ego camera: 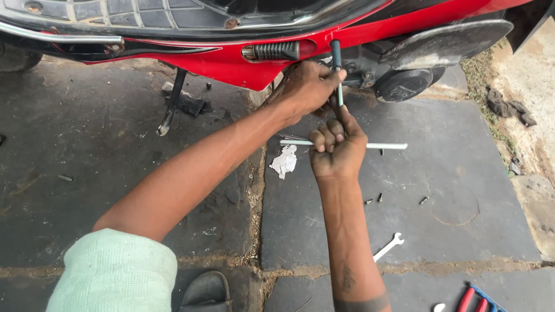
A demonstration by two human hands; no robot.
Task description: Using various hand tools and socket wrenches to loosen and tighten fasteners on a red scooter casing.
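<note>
A red scooter (243, 63) stands at the top of the head view, its lower side and a black footrest peg (276, 51) facing me. My right hand (337, 145) is shut around the crossbar of a silver T-handle wrench (381, 146). The wrench's shaft (337, 69) runs up to the scooter's underside near the dark engine cover (402, 85). My left hand (309, 86) pinches that shaft close to its upper end. The socket tip is hidden against the scooter.
Grey stone paving (451, 190) carries several small bolts (380, 197), a crumpled white scrap (284, 160) and a silver spanner (388, 247). Red-handled tools (471, 299) lie at bottom right. The side stand (172, 103) is left, a dark sandal (205, 292) below, rags (509, 107) right.
</note>
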